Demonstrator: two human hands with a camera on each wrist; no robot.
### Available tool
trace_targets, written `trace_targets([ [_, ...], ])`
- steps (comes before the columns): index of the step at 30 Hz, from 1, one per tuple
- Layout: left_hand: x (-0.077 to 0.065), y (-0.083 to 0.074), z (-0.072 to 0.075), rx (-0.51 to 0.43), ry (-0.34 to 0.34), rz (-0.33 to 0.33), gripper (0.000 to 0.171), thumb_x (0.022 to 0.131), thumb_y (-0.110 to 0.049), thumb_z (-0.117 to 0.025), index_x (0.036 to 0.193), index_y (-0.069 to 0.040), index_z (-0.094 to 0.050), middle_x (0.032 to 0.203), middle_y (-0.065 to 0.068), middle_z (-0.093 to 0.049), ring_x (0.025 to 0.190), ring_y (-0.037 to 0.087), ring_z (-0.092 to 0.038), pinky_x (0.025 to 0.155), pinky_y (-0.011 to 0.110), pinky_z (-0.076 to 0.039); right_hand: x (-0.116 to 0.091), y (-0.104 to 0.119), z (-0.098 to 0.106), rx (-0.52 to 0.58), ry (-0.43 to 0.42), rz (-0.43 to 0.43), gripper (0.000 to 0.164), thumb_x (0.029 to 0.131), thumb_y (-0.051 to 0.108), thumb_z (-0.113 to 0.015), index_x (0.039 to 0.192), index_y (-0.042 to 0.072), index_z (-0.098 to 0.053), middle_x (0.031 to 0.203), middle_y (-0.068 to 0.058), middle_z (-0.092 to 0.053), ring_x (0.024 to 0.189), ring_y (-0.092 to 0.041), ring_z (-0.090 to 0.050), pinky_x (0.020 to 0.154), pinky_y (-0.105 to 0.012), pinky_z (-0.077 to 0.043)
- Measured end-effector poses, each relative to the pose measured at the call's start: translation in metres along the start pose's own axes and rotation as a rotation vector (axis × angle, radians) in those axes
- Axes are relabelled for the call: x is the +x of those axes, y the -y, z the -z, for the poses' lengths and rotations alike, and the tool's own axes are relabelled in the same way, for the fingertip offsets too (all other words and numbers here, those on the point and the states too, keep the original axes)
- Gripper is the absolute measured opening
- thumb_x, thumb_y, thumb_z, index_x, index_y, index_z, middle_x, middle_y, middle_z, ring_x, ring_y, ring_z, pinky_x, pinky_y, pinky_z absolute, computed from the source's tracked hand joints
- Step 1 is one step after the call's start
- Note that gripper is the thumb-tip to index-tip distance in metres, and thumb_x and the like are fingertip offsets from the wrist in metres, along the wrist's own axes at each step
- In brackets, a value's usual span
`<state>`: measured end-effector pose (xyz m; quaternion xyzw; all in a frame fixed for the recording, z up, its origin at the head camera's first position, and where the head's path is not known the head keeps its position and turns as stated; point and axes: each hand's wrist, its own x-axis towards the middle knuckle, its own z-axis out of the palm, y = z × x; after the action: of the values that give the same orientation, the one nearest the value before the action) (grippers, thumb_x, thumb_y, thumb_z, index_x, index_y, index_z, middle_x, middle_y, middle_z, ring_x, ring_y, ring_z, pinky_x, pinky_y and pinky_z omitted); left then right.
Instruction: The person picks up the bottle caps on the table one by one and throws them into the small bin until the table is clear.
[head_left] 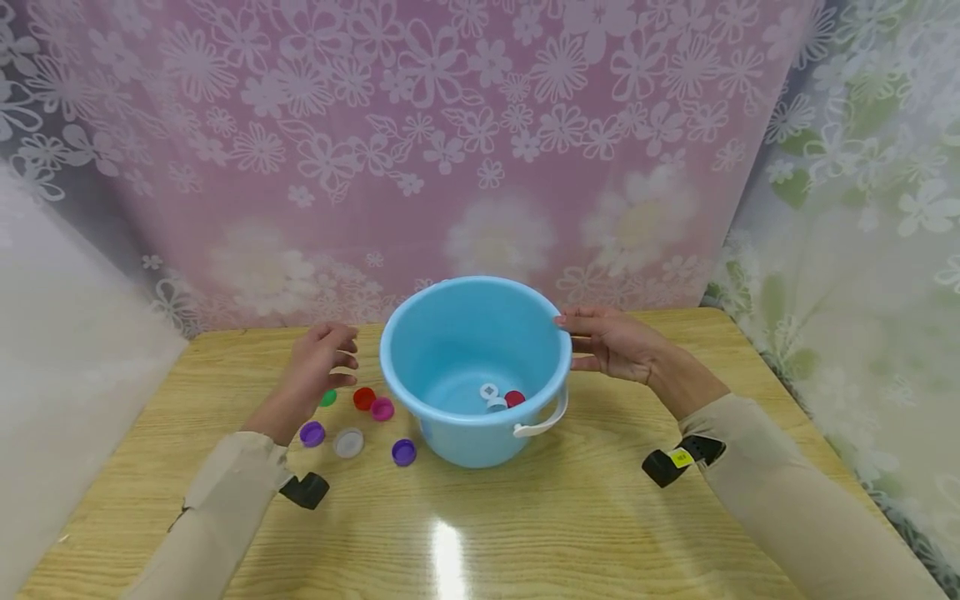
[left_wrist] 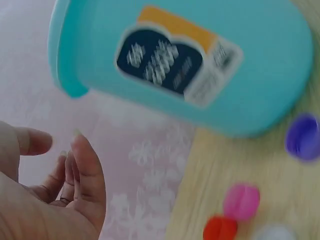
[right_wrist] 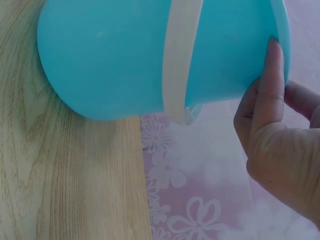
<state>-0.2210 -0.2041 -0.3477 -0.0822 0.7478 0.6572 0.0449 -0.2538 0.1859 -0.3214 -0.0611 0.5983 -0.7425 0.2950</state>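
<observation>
A light blue bucket with a white handle stands on the table. My right hand holds its rim from the right, one finger over the edge; in the right wrist view the thumb lies against the wall just under the rim. Inside the bucket lie a red cap and whitish caps. My left hand hovers left of the bucket, apart from it, fingers loosely bent with nothing in them. Below it are a green cap, partly hidden, and a red cap.
More caps lie left of the bucket: a pink cap, a purple cap, a white cap and another purple cap. The wooden table ends at a pink flowered curtain behind. A label shows on the bucket's side.
</observation>
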Motion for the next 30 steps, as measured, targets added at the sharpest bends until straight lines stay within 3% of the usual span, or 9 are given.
trace_targets([
  [3, -0.002, 0.009, 0.014, 0.109, -0.022, -0.041, 0.027, 0.098, -0.026, -0.049, 0.111, -0.003, -0.046, 0.098, 0.008, -0.047, 0.077, 0.017, -0.055, 0.064, 0.027, -0.056, 0.000, 0.000, 0.000, 0.006, -0.005, 0.000, 0.021, 0.096, 0.017, -0.058, 0.110, 0.001, -0.059, 0.105, -0.013, -0.061, 0.095, -0.026, -0.065, 0.074, -0.036, -0.057],
  [10, -0.005, 0.029, 0.041, 0.436, -0.071, -0.135, 0.028, 0.095, -0.020, -0.052, 0.112, 0.001, -0.046, 0.099, 0.013, -0.050, 0.079, 0.025, -0.058, 0.062, 0.034, -0.056, 0.000, -0.001, 0.000, -0.003, 0.002, 0.008, 0.020, 0.096, 0.017, -0.059, 0.109, 0.002, -0.060, 0.104, -0.012, -0.061, 0.095, -0.026, -0.065, 0.074, -0.035, -0.057],
  [17, 0.001, 0.043, 0.051, 0.757, -0.063, -0.162, 0.042, 0.093, -0.025, -0.057, 0.120, 0.006, -0.051, 0.119, 0.027, -0.052, 0.104, 0.040, -0.053, 0.080, 0.049, -0.048, 0.000, -0.001, -0.001, -0.012, -0.019, 0.008, 0.019, 0.096, 0.017, -0.059, 0.107, 0.002, -0.060, 0.103, -0.012, -0.061, 0.094, -0.025, -0.066, 0.073, -0.036, -0.057],
  [26, 0.010, 0.052, 0.049, 0.965, 0.044, -0.109, 0.054, 0.091, -0.023, -0.061, 0.132, 0.008, -0.046, 0.133, 0.036, -0.038, 0.109, 0.049, -0.050, 0.082, 0.057, -0.048, -0.001, -0.001, -0.003, -0.008, -0.033, 0.012, 0.020, 0.096, 0.017, -0.059, 0.108, 0.002, -0.058, 0.103, -0.012, -0.060, 0.093, -0.025, -0.066, 0.072, -0.035, -0.057],
  [30, 0.016, 0.059, 0.050, 1.016, 0.076, -0.104, 0.050, 0.090, -0.023, -0.060, 0.130, 0.006, -0.049, 0.131, 0.034, -0.044, 0.110, 0.049, -0.050, 0.084, 0.058, -0.047, -0.001, -0.001, -0.002, -0.005, -0.029, 0.012, 0.017, 0.096, 0.017, -0.059, 0.106, 0.003, -0.059, 0.102, -0.011, -0.060, 0.092, -0.023, -0.066, 0.071, -0.034, -0.057],
])
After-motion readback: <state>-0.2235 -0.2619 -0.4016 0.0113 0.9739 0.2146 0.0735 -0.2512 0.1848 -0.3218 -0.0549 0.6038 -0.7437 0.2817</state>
